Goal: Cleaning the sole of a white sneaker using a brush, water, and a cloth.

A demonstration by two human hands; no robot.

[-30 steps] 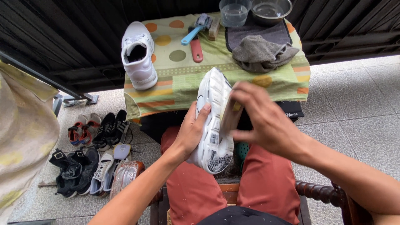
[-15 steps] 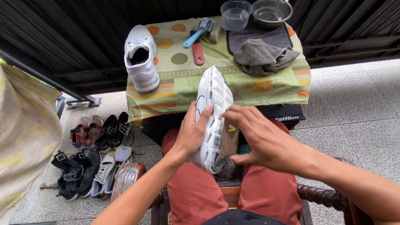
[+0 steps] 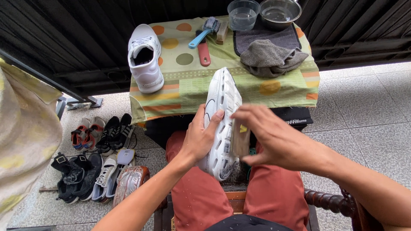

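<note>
Sneaker (image 3: 220,124), white, sole up over the lap: left hand (image 3: 201,139) clamped on its side, right hand (image 3: 274,139) pressing a small brush (image 3: 240,137) against the sole, before the counter (image 3: 188,87).

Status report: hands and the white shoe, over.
Left hand grips white sneaker, sole up. Right hand presses small brush against sole. Nothing in the way.

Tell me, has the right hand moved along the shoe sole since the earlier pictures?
Yes. The right hand has slid down the white shoe, away from the table edge and toward the lap.
</note>
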